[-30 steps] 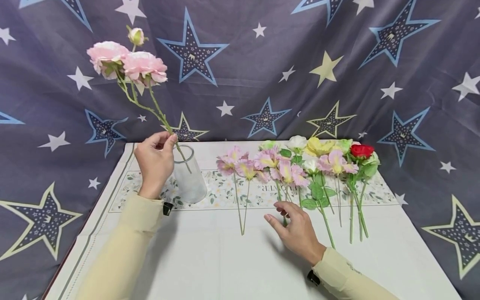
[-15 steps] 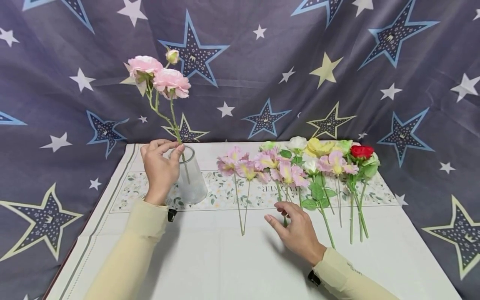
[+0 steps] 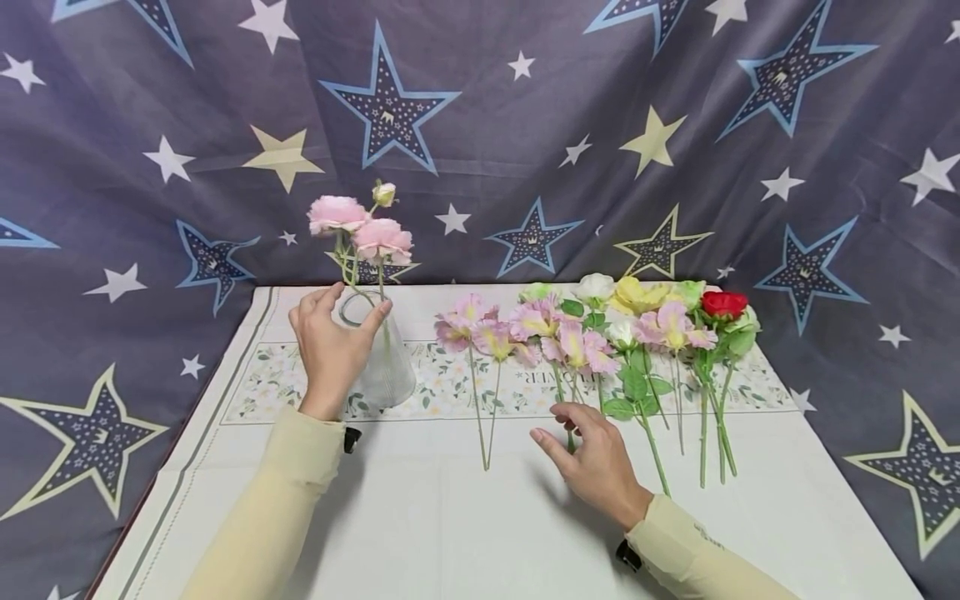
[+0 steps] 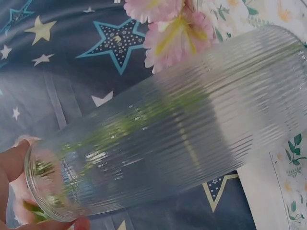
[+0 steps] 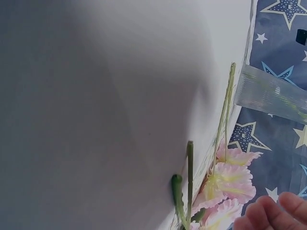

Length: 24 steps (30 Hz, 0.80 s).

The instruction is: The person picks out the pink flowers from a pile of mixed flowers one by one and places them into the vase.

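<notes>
My left hand (image 3: 330, 346) cups the rim of a ribbed clear glass vase (image 3: 390, 375), thumb on one side and fingers on the other. In the left wrist view the fingertips (image 4: 12, 163) touch the rim of the vase (image 4: 182, 129). A pink peony spray (image 3: 360, 229) with a small bud stands in the vase, its green stem running down inside. My right hand (image 3: 592, 462) rests open on the table, with fingertips (image 5: 268, 215) beside the cut stem ends (image 5: 189, 182) of pink-and-yellow flowers (image 3: 525, 329).
A row of loose stems lies across the white tablecloth (image 3: 450, 517): pink-and-yellow blooms, a white flower (image 3: 596, 286), a yellow one (image 3: 637, 293) and a red rose (image 3: 723, 302). A star-printed dark cloth (image 3: 675, 125) hangs behind and beside the table.
The pink spray has come down to the right and sunk deep into the vase. My left hand has left the stem and now cups the vase rim. The right hand has stayed put.
</notes>
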Each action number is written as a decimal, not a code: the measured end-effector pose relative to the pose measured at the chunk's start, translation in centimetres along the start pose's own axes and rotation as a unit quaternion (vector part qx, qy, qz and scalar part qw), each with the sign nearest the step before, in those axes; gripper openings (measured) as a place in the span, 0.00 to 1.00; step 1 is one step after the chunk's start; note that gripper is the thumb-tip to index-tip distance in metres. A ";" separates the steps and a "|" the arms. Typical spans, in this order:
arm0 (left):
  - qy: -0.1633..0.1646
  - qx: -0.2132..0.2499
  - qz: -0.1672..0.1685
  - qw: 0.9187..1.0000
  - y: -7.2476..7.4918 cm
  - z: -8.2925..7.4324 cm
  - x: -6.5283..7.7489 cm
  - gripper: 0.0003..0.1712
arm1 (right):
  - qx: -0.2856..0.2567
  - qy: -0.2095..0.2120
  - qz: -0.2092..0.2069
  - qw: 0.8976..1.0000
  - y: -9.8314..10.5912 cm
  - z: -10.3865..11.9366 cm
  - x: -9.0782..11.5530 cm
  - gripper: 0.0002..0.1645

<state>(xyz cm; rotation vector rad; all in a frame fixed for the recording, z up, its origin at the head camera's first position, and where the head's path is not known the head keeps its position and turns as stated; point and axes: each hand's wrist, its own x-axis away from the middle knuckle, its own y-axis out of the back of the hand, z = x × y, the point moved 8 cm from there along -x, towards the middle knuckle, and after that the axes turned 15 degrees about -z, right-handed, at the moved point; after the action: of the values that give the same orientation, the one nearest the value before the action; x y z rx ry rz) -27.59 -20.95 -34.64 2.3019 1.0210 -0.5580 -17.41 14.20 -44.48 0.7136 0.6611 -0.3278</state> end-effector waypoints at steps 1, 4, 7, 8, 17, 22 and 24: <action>0.001 0.003 -0.001 1.000 0.0 0.0 0.1 0.44 | 0.000 0.001 -0.001 1.000 0.0 -0.1 0.0 0.21; -0.001 0.013 -0.008 1.000 0.2 0.0 0.5 0.44 | 0.000 0.002 -0.003 1.000 0.0 -0.2 0.0 0.21; -0.007 0.018 -0.019 1.000 0.5 -0.1 0.9 0.44 | -0.001 0.003 -0.004 1.000 0.1 -0.2 0.0 0.21; -0.009 0.018 -0.023 1.000 0.6 -0.1 1.1 0.44 | -0.002 0.003 -0.005 1.000 0.1 -0.2 0.0 0.21; -0.058 0.048 -0.069 0.995 1.7 -1.4 1.9 0.45 | -0.003 0.004 -0.010 1.000 0.3 -0.5 0.0 0.21; -0.096 0.066 -0.091 0.989 2.3 -2.4 2.6 0.40 | -0.002 0.007 -0.013 1.000 0.4 -0.6 -0.2 0.22; -0.111 0.071 -0.095 0.987 2.4 -2.8 3.0 0.37 | 0.000 0.006 -0.013 1.000 0.4 -0.6 -0.2 0.21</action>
<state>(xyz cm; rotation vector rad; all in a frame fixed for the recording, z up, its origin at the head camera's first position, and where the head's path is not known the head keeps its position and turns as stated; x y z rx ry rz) -23.48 -18.87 -33.48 2.2142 1.1278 -0.9696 -17.60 14.97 -44.51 0.7084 0.6824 -0.3466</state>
